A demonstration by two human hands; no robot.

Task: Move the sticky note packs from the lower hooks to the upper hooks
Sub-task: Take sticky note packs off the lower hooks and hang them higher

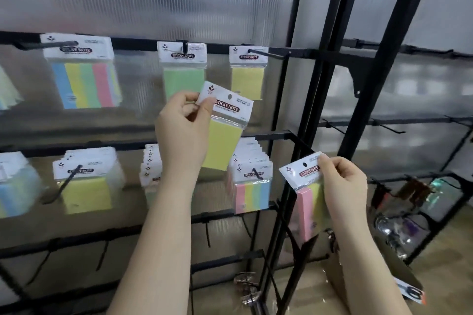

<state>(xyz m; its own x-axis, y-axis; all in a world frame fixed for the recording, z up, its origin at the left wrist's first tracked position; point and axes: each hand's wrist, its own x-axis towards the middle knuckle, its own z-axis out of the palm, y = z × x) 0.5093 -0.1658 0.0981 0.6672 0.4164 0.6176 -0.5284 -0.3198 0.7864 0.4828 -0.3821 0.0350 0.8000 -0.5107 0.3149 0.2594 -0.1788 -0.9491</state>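
My left hand pinches the white header of a yellow sticky note pack, held tilted in front of the rack between the two rows. My right hand pinches the header of a pink and yellow pack off the rack's right side. On the upper hooks hang a multicolour pack, a green pack and a small yellow pack. The lower hooks carry a yellow stack, a stack partly hidden by my left arm, and a multicolour stack.
Black rack posts stand right of the packs, with a bare hook at the upper row's right end. More packs hang at the far left. A second rack with small hanging items stands at the right. Bare hooks sit below.
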